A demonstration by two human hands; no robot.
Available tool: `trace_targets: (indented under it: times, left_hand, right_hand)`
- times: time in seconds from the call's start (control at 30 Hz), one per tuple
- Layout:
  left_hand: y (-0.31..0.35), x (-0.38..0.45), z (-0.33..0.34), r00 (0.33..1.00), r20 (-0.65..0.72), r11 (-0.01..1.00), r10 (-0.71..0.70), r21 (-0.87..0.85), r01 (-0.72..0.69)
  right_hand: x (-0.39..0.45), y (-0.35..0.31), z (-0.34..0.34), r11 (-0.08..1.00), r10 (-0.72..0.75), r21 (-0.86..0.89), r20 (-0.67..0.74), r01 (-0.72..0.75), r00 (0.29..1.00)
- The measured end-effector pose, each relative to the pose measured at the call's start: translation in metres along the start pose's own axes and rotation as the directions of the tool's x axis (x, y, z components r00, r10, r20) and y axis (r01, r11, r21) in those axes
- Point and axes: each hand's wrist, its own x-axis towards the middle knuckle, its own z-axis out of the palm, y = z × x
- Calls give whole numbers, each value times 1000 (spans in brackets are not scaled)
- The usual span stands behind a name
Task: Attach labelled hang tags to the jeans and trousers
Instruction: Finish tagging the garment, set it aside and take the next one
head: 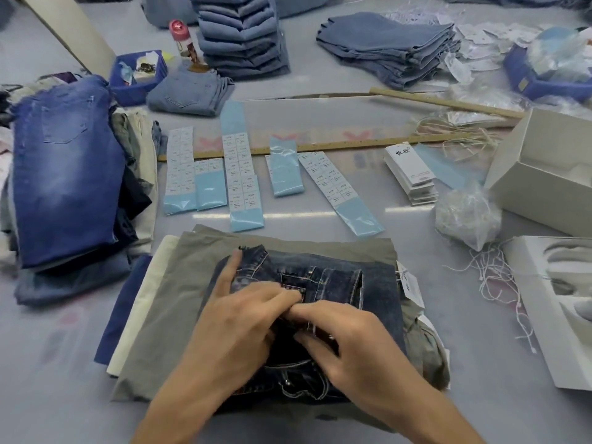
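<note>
Sticker sheets (242, 174) print too small; forearms cropped.

The dark jeans (349, 283) near the front are coarse denim with pale stitching, lying on matt grey-green cloth trousers (179, 315). The sticker strips (243, 174) beyond have glossy light-blue backing under matt white paper labels. Farther off lies a rough wooden ruler (445, 102), and the box (525, 174) at right is smooth matt white card.

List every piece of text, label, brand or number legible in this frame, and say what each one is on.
"1155" or similar: the only partly legible number, on the sticker sheets; the smaller print under it is too blurred to read.
Two brush-style characters on the top white hang tag: too blurred to read.
Bottle label: unreadable.
Tag beside the dark jeans: print too small to read.
No other text can be made out.
</note>
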Motion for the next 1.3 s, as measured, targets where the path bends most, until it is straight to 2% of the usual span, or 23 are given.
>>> trace_targets:
  times: [0.1,0.2,0.27,0.33,0.43,0.53,0.67,0.73,0.8,0.87,1.0,1.13,1.23,1.3]
  left_hand:
    - [-5,9,-9,982,184,997,-36,71,24]
    - [-6,17,-8,976,205,991,-68,125,43]
    - [-2,20,-5,979,182,991,-96,108,77]
    - [-3,24,-2,960,237,987,-152,88,135]
    - [-7,27,1,935,290,979,-203,74,189]
    - [-11,27,2,937,293,981,-192,20,195]
    - [-19,22,2,937,324,974,-132,-136,184]
    - [-31,21,-3,906,409,940,-113,-250,230]
    - [-45,23,-9,860,505,830,-79,-445,337]
    - [-55,27,-12,862,501,696,-82,-590,409]
    - [-54,35,-3,882,456,547,-120,-711,442]
    - [-50,36,2,885,388,339,-258,-821,459]
    - [-51,31,6,854,393,177,-341,-866,468]
    - [-52,27,7,845,403,111,-352,-878,465]
  right_hand:
    - [-23,6,-14,999,12,-32,-11,-12,1000]
    - [-47,9,-16,967,-108,-231,24,110,994]
    - [-60,9,-9,926,-186,-335,-8,173,983]
    - [-71,9,-2,907,-184,-393,-47,151,982]
    - [-82,11,3,925,-120,-373,-86,80,989]
    - [-86,12,3,944,-111,-323,-105,72,988]
    - [-83,7,0,939,-125,-334,-95,86,988]
    - [-80,1,0,929,-130,-357,-80,93,988]
    - [-76,-5,3,912,-141,-399,-89,94,986]
    - [-69,-13,6,888,-141,-454,-125,70,982]
    - [-44,-29,18,879,-104,-476,-150,20,983]
    - [-30,-36,39,916,-92,-390,23,94,995]
    - [-27,-35,41,940,51,-342,118,-7,992]
    - [-23,-26,37,962,188,-230,158,-149,969]
